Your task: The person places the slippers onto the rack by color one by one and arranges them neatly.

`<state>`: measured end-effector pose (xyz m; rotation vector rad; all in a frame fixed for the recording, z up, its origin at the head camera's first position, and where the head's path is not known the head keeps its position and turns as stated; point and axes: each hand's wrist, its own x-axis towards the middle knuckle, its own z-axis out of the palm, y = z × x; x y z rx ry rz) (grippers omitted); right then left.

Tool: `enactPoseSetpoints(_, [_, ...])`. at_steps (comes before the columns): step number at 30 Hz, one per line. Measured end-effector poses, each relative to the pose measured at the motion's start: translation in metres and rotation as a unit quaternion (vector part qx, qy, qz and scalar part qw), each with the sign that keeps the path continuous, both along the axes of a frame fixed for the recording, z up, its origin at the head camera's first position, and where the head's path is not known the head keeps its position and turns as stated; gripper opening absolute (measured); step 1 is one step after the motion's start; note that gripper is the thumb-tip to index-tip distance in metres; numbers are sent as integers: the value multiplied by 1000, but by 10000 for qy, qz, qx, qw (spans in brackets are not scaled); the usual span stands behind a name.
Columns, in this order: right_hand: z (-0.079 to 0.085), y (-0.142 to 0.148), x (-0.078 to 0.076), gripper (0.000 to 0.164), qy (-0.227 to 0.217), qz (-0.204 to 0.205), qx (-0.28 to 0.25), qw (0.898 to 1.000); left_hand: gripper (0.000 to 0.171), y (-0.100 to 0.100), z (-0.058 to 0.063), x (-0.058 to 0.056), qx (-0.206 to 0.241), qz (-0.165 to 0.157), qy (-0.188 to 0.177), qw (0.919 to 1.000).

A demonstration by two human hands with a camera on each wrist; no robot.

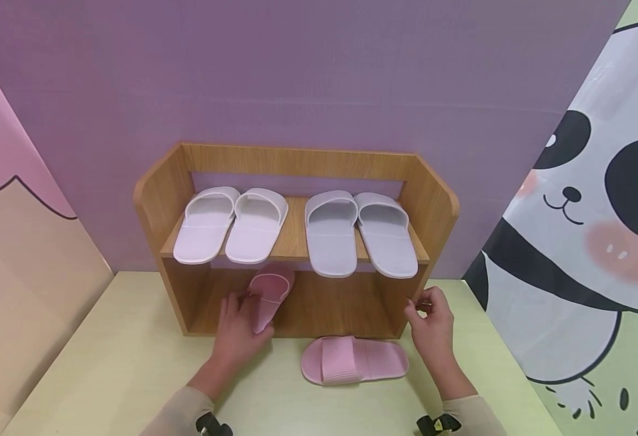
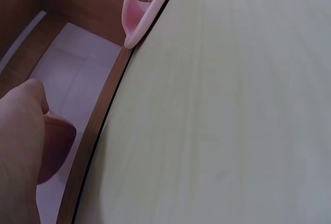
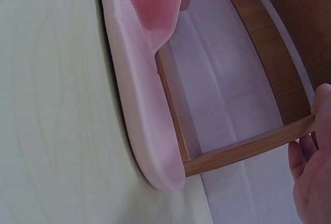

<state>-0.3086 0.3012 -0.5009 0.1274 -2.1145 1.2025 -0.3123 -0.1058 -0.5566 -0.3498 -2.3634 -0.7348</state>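
In the head view my left hand (image 1: pixel 238 332) grips a pink slipper (image 1: pixel 272 289), toe strap toward the back, inside the lower level of a wooden shoe rack (image 1: pixel 297 158). Part of that slipper (image 2: pixel 58 144) shows beyond the hand in the left wrist view; the fingertips are hidden there. My right hand (image 1: pixel 433 327) pinches the front edge of the rack's right side panel (image 3: pixel 264 145), thumb and fingers on opposite faces. Another pink slipper (image 1: pixel 381 360) lies sideways on the table before the rack, its ribbed strap toward the left.
On the upper shelf stand a white pair of slippers (image 1: pixel 256 233) at left and a greyish pair (image 1: pixel 332 242) at right, toes overhanging the front. The pale table (image 1: pixel 117 363) meets a purple wall (image 1: pixel 308 72) behind. A panda-printed panel (image 1: pixel 586 254) stands on the right.
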Motion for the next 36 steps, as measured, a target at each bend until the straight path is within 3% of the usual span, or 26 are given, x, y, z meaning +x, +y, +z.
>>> enactPoseSetpoints(11, [1, 0, 0, 21, 6, 16, -1, 10000, 68, 9, -7, -5, 21, 303, -76, 9995])
enactPoseSetpoints(20, [0, -1, 1, 19, 23, 77, -38, 10000, 68, 12, -13, -2, -364, 325, -371, 9981])
enactPoseSetpoints(24, [-1, 0, 0, 19, 41, 52, -39, 10000, 69, 13, -12, 3, -290, 249, -514, 9979])
enactPoseSetpoints(30, [-2, 0, -1, 20, 0, -15, -5, 10000, 77, 16, -8, 9, -247, 284, -1147, 9927])
enactPoseSetpoints(36, [-2, 1, 0, 19, -62, -73, 49, 9999, 81, 18, -4, 12, -359, 213, -1131, 9927])
